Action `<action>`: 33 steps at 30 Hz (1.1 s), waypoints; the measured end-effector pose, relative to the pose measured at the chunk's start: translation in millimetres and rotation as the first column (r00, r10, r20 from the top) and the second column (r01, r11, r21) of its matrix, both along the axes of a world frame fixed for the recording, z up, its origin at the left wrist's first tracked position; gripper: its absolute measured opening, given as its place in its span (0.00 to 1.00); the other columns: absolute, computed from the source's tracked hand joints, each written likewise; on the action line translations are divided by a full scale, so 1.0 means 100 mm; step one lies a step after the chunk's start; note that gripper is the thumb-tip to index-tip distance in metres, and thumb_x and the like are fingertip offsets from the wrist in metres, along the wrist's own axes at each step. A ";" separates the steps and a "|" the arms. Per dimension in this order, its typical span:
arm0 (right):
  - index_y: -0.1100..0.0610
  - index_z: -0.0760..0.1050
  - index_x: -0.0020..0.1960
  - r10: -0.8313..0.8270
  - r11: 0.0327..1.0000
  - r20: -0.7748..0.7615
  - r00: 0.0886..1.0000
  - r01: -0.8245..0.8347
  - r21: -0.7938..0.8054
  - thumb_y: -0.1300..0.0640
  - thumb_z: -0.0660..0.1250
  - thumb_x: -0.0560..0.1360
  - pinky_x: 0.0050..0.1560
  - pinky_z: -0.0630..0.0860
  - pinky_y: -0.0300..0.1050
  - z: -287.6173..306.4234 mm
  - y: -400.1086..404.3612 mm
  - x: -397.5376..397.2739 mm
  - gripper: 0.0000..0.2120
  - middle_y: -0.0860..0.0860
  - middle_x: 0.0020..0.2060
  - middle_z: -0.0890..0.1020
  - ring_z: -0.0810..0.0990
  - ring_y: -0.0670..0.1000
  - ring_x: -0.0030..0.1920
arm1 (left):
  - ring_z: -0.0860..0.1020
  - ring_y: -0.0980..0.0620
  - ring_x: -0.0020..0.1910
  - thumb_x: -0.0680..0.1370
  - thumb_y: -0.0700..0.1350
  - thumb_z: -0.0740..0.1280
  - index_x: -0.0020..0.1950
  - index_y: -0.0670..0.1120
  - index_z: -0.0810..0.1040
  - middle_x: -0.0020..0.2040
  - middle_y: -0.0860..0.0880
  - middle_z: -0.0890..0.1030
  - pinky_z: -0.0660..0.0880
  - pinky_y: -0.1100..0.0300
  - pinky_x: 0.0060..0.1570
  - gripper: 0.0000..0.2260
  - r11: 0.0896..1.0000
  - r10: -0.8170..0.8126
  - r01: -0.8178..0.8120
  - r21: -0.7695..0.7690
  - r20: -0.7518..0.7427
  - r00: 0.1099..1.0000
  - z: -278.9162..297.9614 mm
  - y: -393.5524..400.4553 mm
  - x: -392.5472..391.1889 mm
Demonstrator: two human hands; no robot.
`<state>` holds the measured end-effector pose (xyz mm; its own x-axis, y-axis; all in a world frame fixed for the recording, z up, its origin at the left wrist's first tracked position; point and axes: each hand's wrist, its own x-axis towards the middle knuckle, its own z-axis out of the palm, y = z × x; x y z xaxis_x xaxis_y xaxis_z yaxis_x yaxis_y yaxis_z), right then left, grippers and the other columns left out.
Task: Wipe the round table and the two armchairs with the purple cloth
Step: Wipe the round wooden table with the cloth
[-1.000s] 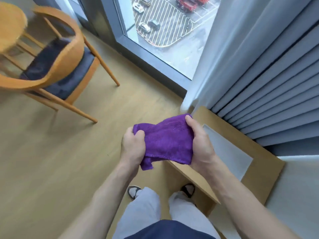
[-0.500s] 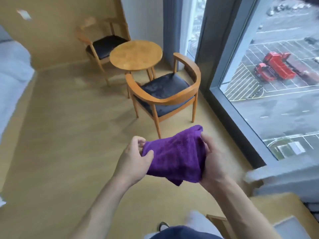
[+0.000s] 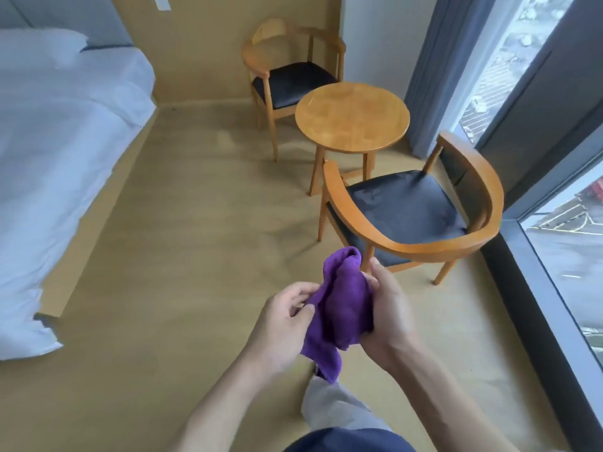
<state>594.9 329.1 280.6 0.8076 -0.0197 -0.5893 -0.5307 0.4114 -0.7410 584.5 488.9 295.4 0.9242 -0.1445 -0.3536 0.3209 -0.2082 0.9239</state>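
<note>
The purple cloth (image 3: 339, 305) is bunched up in front of me at waist height. My left hand (image 3: 284, 324) pinches its left edge and my right hand (image 3: 388, 318) grips its right side. Ahead stands the round wooden table (image 3: 352, 117) with a bare top. The near armchair (image 3: 414, 210), wooden with a dark seat, stands just beyond my hands with its curved back towards me. The far armchair (image 3: 293, 76) sits behind the table by the wall.
A bed with white bedding (image 3: 55, 141) fills the left side. A floor-to-ceiling window (image 3: 561, 177) with grey curtains (image 3: 427, 70) runs along the right. Tan floor (image 3: 182, 223) lies between the bed and the chairs.
My view has swung left from the window corner to face the table and chairs. The cloth, held flat between both hands before, is now gathered into a bunch.
</note>
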 end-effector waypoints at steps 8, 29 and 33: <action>0.64 0.78 0.51 0.428 0.903 0.180 0.885 -0.425 -0.059 0.52 0.68 0.69 0.39 0.74 0.49 0.31 0.50 1.81 0.17 0.63 0.45 0.83 0.81 0.61 0.42 | 0.82 0.51 0.41 0.78 0.32 0.59 0.50 0.50 0.80 0.45 0.51 0.86 0.74 0.59 0.38 0.16 0.893 0.427 -0.428 0.140 0.035 0.904 0.12 0.87 1.50; 0.65 0.77 0.42 0.089 0.962 0.153 0.984 -0.046 -0.268 0.57 0.67 0.81 0.31 0.72 0.40 0.37 1.88 5.23 0.13 0.55 0.30 0.78 0.75 0.52 0.29 | 0.82 0.42 0.40 0.82 0.39 0.57 0.50 0.51 0.81 0.39 0.47 0.84 0.80 0.42 0.44 0.14 0.980 -0.172 0.150 0.133 0.174 0.970 -0.01 2.02 5.34; 0.53 0.77 0.32 0.035 0.897 0.208 0.978 0.061 -0.438 0.56 0.67 0.80 0.30 0.69 0.41 0.39 1.75 5.70 0.17 0.49 0.26 0.75 0.72 0.50 0.28 | 0.82 0.35 0.38 0.84 0.41 0.54 0.57 0.51 0.80 0.39 0.40 0.84 0.80 0.39 0.42 0.15 0.960 -0.274 0.259 0.104 0.170 0.947 0.06 1.96 6.06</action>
